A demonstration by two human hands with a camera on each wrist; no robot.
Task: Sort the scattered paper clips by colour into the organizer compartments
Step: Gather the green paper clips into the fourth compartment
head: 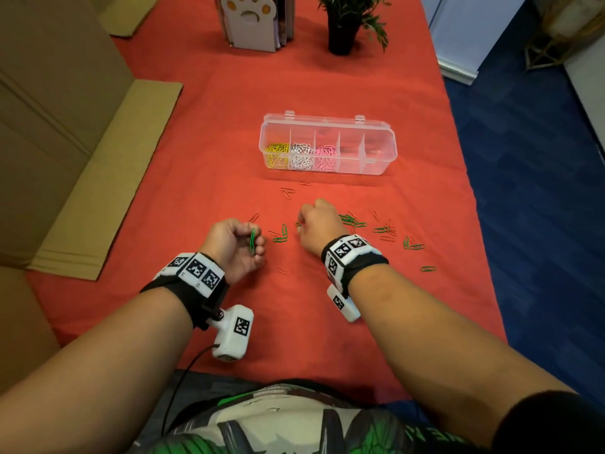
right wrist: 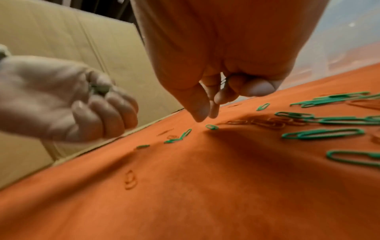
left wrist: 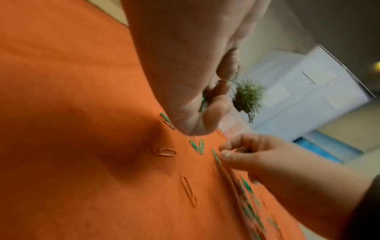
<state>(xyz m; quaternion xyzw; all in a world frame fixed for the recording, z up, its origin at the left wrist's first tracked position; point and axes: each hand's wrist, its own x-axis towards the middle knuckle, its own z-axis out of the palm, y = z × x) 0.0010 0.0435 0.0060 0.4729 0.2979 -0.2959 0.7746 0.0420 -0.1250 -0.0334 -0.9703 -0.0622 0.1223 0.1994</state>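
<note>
Orange-red cloth (head: 203, 152) covered the table, and the items on it ran as follows, nearest first.

Left hand (head: 237, 245): raised palm-up just above the cloth, fingers curled round a small bundle of green clips (head: 252, 241). It served as the holding store.

Right hand (head: 319, 226): knuckles up, thumb and forefinger (right wrist: 200, 112) lowered toward a single green clip (right wrist: 212, 127) on the cloth. Whether the tips had closed on it, or on another clip tucked behind the fingers, could not be told. Nothing was seen firmly held.

Loose clips: a pair of green ones (head: 281, 234) between the two hands; a larger green scatter (head: 352, 220) to the right of the right hand, one outlier (head: 428, 268) further off; orange clips (head: 288, 192) mixed through, hard to see against the cloth.

Organizer (head: 327, 145): clear plastic, lid open, well beyond the hands. Yellow (head: 277, 155), white (head: 301, 156) and pink (head: 325, 155) clips filled the three left compartments; the two on the right looked bare.

Potted plant (head: 347, 24) and a paw-print holder (head: 252, 21) stood at the far end.

Handling note, as judgement: green was the colour in hand. A flat clip lifts best when one end is tipped up with a fingernail and then pinched. Pass each clip over to the left hand, keep that fist snug, and check that no orange clip rides along linked.
</note>
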